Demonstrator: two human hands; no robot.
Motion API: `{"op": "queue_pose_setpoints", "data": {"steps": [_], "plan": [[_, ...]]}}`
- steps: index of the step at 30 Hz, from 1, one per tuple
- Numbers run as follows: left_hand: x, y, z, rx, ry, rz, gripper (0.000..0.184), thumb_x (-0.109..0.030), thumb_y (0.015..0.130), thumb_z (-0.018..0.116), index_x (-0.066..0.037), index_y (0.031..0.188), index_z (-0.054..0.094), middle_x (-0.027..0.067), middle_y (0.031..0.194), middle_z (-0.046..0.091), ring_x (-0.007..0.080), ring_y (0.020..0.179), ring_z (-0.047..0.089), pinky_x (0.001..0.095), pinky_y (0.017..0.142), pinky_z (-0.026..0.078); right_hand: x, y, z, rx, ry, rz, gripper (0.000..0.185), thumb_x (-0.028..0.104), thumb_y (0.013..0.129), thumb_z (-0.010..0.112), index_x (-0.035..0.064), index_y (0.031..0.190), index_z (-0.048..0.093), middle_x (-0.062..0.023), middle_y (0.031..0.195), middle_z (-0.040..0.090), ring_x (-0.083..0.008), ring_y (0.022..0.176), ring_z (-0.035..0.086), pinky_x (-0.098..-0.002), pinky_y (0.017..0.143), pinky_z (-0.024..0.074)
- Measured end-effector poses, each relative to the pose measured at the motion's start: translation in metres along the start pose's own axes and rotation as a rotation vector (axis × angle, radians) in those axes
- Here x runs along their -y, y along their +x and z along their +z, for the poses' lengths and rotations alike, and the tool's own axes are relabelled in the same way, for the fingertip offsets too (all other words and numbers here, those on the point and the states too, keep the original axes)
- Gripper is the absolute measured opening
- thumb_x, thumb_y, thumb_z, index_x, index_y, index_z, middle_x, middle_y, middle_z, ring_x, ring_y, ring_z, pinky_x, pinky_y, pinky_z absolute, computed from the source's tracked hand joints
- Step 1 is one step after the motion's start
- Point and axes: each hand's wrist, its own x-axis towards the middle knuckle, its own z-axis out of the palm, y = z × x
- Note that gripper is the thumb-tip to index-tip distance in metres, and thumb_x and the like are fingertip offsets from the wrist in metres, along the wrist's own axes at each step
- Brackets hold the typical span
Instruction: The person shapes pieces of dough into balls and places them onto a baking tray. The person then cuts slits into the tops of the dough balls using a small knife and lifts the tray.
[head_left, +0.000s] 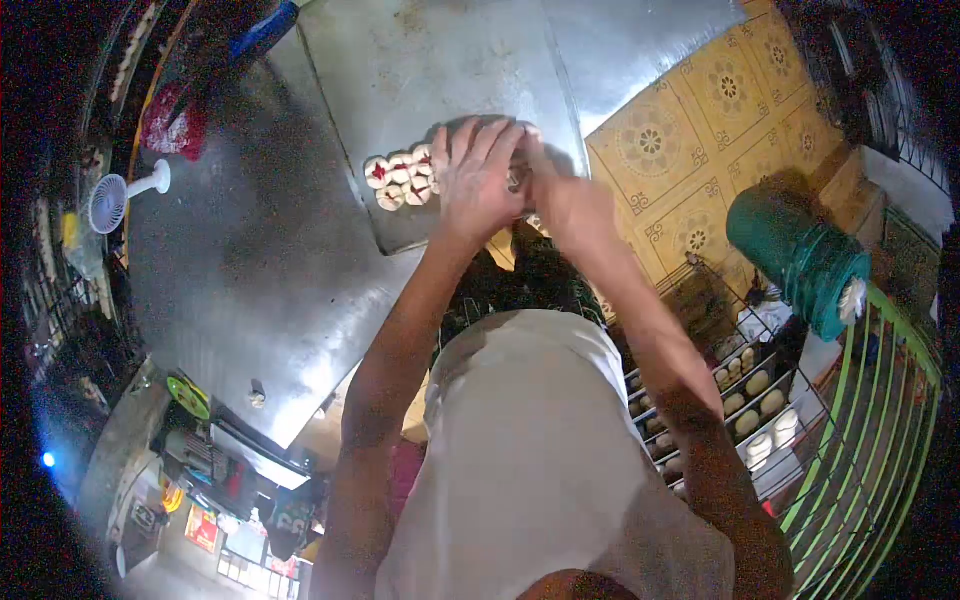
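Observation:
Small pale dough pieces (402, 180) with dark red filling showing on top sit packed in rows on a flat grey metal tray (440, 70). My left hand (482, 185) lies over the right part of this group, palm down with its fingers stretched out and slightly spread. Close beside it, my right hand (572, 208) is smeared by motion, and its fingers are partly hidden near the left hand. Whatever is under or between the two hands is mostly covered.
The tray rests on a metal table (240, 220). A small white fan (110, 203) and a red plastic bag (173, 128) are at the left. To the right are a green drum (800, 260), a wire rack with round dough pieces (748, 408), and a patterned yellow floor (655, 145).

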Motion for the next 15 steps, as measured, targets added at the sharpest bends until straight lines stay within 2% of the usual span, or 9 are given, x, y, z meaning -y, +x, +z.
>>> {"op": "queue_pose_setpoints", "data": {"steps": [1,4,5,7,9,11,12,13,15], "plan": [[0.001,0.003,0.005,-0.037,0.048,-0.006,0.062,-0.031,0.07,0.072,-0.013,0.128,0.058,0.0078,0.129,0.055,0.0316,0.128,0.042,0.0577,0.111,0.021,0.004,-0.017,0.001,0.032,-0.1,0.024,0.054,0.013,0.085,0.053,0.0029,0.138,0.047,-0.0123,0.074,0.067,-0.0308,0.064,0.068,-0.0441,0.052,0.0526],[-0.005,0.001,-0.003,-0.057,0.008,-0.026,0.057,-0.031,0.074,0.071,-0.01,0.125,0.058,0.0079,0.131,0.055,0.0322,0.126,0.043,0.0561,0.111,0.023,-0.013,-0.078,0.005,0.28,0.022,0.086,0.058,0.014,0.089,0.053,0.0186,0.145,0.039,-0.012,0.074,0.067,-0.0297,0.059,0.067,-0.0418,0.053,0.0538],[-0.01,0.002,-0.007,-0.094,-0.033,-0.035,0.054,-0.031,0.074,0.07,-0.009,0.122,0.06,0.0077,0.128,0.056,0.0318,0.125,0.044,0.056,0.111,0.023,-0.019,-0.096,-0.005,0.065,0.379,0.157,0.052,0.019,0.093,0.055,0.0241,0.143,0.042,-0.0149,0.075,0.068,-0.0331,0.06,0.066,-0.0425,0.055,0.0537],[-0.022,-0.014,-0.012,-0.129,-0.127,-0.065,0.049,-0.027,0.077,0.068,-0.008,0.121,0.06,0.0098,0.122,0.059,0.0338,0.118,0.049,0.054,0.105,0.031,-0.032,-0.089,-0.013,0.159,0.55,0.486,0.045,0.022,0.094,0.057,0.0189,0.138,0.046,-0.017,0.076,0.067,-0.0339,0.064,0.067,-0.0438,0.058,0.0528],[-0.043,-0.045,-0.02,0.011,-0.35,-0.231,0.029,-0.016,0.086,0.06,-0.005,0.113,0.063,0.0125,0.115,0.063,0.0338,0.099,0.061,0.0447,0.088,0.048,-0.07,-0.08,0.012,-0.076,0.698,0.39,0.038,0.018,0.096,0.055,0.0094,0.132,0.049,-0.0171,0.076,0.066,-0.0291,0.065,0.066,-0.0406,0.058,0.0512],[-0.062,-0.064,-0.02,0.416,-0.835,-0.877,0.028,-0.016,0.091,0.059,-0.005,0.116,0.059,0.0087,0.113,0.065,0.0287,0.093,0.063,0.0429,0.086,0.051,-0.072,-0.058,-0.002,-0.157,0.832,0.365,0.036,0.017,0.096,0.055,0.0038,0.129,0.051,-0.0157,0.075,0.064,-0.0243,0.063,0.064,-0.0363,0.058,0.0498],[-0.053,-0.09,0.01,0.429,-1.33,-1.062,0.029,-0.017,0.092,0.059,-0.006,0.119,0.057,0.0082,0.114,0.065,0.0262,0.096,0.063,0.0408,0.087,0.05,-0.077,-0.052,-0.001,-0.171,0.859,0.33,0.036,0.017,0.096,0.055,0.0036,0.129,0.051,-0.0148,0.075,0.064,-0.0222,0.063,0.063,-0.0358,0.058,0.0497],[-0.045,-0.111,0.036,0.409,-1.848,-1.197,0.031,-0.018,0.093,0.059,-0.008,0.122,0.055,0.0077,0.115,0.065,0.0238,0.098,0.062,0.0386,0.089,0.05,-0.083,-0.043,0.0,-0.184,0.884,0.291,0.036,0.017,0.096,0.055,0.0034,0.129,0.052,-0.014,0.074,0.064,-0.0201,0.063,0.062,-0.0352,0.059,0.0496],[-0.07,-0.111,0.025,-0.025,-2.163,-1.292,0.031,-0.02,0.095,0.058,-0.01,0.123,0.052,0.0101,0.117,0.063,0.0228,0.105,0.059,0.0358,0.097,0.048,-0.081,-0.034,-0.012,-0.178,0.908,0.248,0.035,0.017,0.096,0.055,0.0028,0.128,0.052,-0.0124,0.081,0.065,-0.0169,0.07,0.062,-0.0331,0.063,0.0508]]}}
